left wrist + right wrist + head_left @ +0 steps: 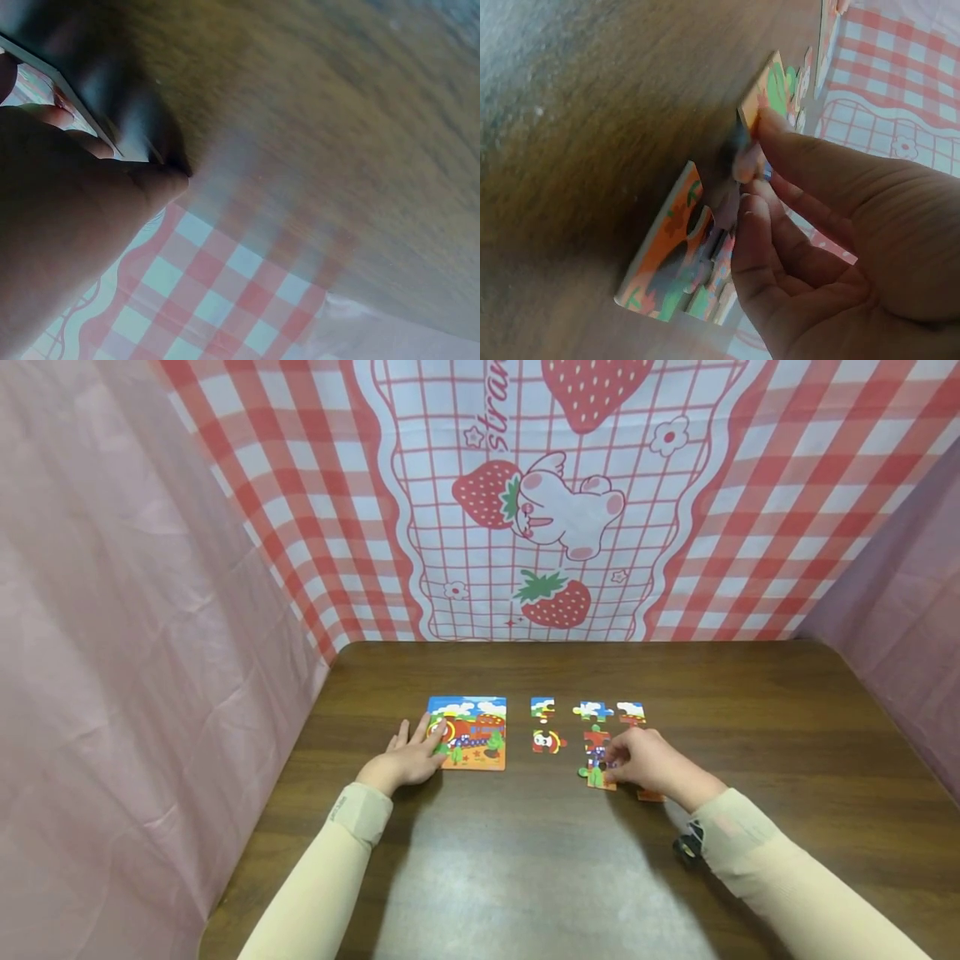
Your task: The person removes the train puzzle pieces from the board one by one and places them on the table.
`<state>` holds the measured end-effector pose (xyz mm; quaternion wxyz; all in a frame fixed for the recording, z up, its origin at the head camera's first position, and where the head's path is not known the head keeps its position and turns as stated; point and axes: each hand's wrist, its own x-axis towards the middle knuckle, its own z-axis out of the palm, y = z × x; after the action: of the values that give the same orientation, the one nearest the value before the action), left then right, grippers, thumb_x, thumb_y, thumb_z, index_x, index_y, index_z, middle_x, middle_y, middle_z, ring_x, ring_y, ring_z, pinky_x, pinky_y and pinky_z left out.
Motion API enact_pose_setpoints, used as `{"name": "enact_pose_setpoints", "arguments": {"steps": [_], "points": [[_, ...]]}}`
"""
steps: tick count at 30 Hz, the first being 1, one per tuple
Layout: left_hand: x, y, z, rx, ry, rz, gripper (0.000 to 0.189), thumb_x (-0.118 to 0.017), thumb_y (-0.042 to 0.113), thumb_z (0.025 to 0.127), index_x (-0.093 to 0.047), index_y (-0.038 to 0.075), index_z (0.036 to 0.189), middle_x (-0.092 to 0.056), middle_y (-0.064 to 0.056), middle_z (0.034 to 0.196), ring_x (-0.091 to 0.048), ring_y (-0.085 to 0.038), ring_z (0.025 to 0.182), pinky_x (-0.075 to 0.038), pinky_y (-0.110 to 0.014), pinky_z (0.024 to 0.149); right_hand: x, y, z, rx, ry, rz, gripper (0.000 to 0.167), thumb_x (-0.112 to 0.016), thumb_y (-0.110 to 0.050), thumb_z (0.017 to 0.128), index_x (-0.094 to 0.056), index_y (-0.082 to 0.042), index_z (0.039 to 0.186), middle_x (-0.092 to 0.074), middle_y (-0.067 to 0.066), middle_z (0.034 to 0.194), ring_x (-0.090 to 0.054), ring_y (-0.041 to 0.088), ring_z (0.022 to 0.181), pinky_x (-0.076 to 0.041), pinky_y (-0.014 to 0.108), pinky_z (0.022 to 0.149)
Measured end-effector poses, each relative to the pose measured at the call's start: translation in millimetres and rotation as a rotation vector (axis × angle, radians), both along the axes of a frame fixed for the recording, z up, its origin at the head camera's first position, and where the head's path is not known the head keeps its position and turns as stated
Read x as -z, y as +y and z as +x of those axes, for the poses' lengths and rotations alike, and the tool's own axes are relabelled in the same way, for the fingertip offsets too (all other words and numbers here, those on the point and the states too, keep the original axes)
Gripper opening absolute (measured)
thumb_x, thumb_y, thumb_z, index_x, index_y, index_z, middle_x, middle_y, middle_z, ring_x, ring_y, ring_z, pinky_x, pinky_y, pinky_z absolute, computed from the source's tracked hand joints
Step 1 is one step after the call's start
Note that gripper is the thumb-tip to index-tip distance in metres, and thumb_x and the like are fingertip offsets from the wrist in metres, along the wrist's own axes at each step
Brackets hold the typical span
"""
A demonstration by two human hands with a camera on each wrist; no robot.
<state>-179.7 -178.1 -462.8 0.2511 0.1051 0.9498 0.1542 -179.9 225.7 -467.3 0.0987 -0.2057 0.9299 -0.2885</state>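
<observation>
A square train picture board (pixel 480 743) lies on the left of the table. My left hand (pixel 405 763) rests at its left edge with fingers spread, some fingertips over the picture; the left wrist view shows the hand (pixel 67 172) dark against the board's edge. My right hand (pixel 643 764) is low over the loose pieces. Its thumb and fingers (pixel 754 217) are curled at the side of a jigsaw puzzle piece (pixel 597 776) with a green tree and orange ground. A red piece (pixel 596 740) lies just beyond it. Another orange-edged piece (pixel 664 255) lies nearer the wrist, partly hidden in the head view.
Other puzzle pieces lie farther back: a cloud piece (pixel 593 711), a corner piece (pixel 542 708), a cloud-and-red piece (pixel 632 712) and a face piece (pixel 547 742). A checked strawberry cloth (pixel 555 518) hangs behind the brown wooden table (pixel 480 852). Pink curtains (pixel 112 610) flank it.
</observation>
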Motion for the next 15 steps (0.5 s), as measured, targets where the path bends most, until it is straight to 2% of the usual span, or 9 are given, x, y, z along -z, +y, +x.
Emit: {"name": "enact_pose_setpoints", "arguments": {"steps": [15], "points": [[-1.1, 1.4, 0.6, -0.005, -0.005, -0.006, 0.066, -0.038, 0.038, 0.111, -0.005, 0.020, 0.166, 0.013, -0.010, 0.169, 0.013, -0.048, 0.148, -0.001, -0.058, 0.119, -2.1, 0.4, 6.9, -0.064, 0.034, 0.017, 0.022, -0.091, -0.011, 0.071, -0.070, -0.011, 0.075, -0.061, -0.009, 0.068, -0.054, 0.010, 0.064, -0.049, 0.033, 0.063]]}}
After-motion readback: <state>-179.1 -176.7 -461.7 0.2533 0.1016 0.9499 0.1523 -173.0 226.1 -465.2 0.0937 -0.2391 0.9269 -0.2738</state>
